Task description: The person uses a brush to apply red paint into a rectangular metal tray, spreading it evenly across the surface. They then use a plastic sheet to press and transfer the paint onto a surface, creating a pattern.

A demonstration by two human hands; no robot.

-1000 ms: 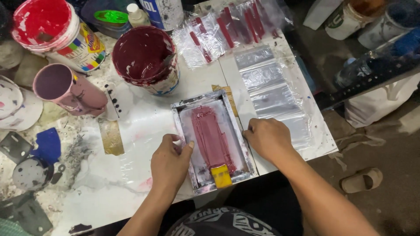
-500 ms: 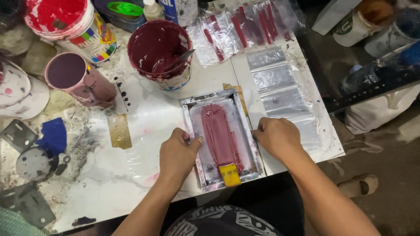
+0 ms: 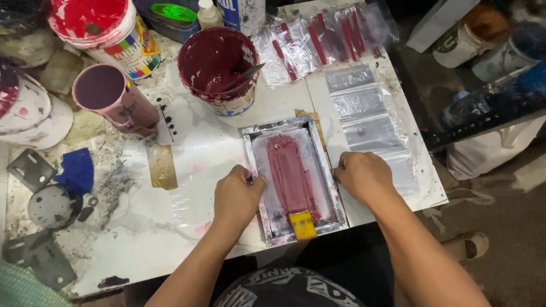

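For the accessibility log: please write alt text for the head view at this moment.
Two bare hands, left hand and right hand, grip opposite long sides of a small metal-framed printing screen streaked with maroon ink, a yellow squeegee at its near end. Open paint buckets and clear plastic sleeves surround it.

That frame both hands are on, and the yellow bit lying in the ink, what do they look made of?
Frame: looks like bare metal, likely aluminium; dull silver, paint-smeared rails. Left hand and right hand grip its sides. Yellow piece: probably a rubber or plastic squeegee; matte, ink-stained.
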